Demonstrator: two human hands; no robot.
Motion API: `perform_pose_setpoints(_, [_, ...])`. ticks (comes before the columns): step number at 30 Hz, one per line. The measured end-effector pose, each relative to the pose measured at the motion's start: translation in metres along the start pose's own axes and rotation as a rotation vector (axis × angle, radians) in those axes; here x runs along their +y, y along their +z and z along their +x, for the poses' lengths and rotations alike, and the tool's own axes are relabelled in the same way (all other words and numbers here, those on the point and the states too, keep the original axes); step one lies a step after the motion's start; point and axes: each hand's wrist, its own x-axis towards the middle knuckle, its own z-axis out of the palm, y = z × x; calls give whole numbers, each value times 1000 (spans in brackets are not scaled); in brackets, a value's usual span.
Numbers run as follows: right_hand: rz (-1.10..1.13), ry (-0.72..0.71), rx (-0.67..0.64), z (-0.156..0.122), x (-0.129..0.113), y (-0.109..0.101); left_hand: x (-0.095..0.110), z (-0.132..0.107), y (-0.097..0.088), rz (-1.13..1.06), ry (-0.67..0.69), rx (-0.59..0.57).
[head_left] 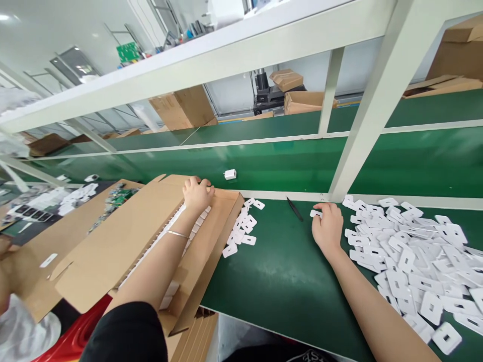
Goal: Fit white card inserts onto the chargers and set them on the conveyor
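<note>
Right hand (327, 229) pinches white plastic piece (315, 213); probably light, stiff, best held by its edges. Left hand (196, 193) curled in cardboard box (124, 241), grasp unclear.

Bright overhead light, soft shadows, warped edges

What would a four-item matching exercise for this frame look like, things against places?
Things:
1. left hand
2. right hand
3. black tool
4. white plug

Places:
A. alone on the far belt
B. on the open carton
C. at the edge of the pile of white pieces
D. on the mat between the hands

Pairs: 1-B, 2-C, 3-D, 4-A
</note>
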Motion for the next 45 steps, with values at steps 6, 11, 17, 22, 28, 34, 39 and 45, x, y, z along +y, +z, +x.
perform_pose_setpoints(6, [-200,27,-34,-4,-4,2,77,49,20,-60,50,-202])
perform_pose_setpoints(11, [-213,34,-3,-7,-9,5,133,74,46,-100,-57,-308])
perform_pose_setpoints(17, [-231,90,-12,-8,-10,9,165,72,66,-219,-172,-261])
perform_pose_setpoints(22, [-199,78,-26,-10,-8,11,180,66,62,-498,-139,-207])
perform_pose_setpoints(28, [-51,28,-11,-10,-4,11,197,25,56,-1025,-45,-158])
perform_pose_setpoints(34, [223,-114,107,-8,-4,5,193,-75,55,-1493,-79,-221])
perform_pose_setpoints(39, [373,-244,127,-14,-18,-6,175,-136,45,-1699,-16,-304])
perform_pose_setpoints(45, [410,-392,57,-35,-46,-17,157,-144,40,-1806,268,-327])
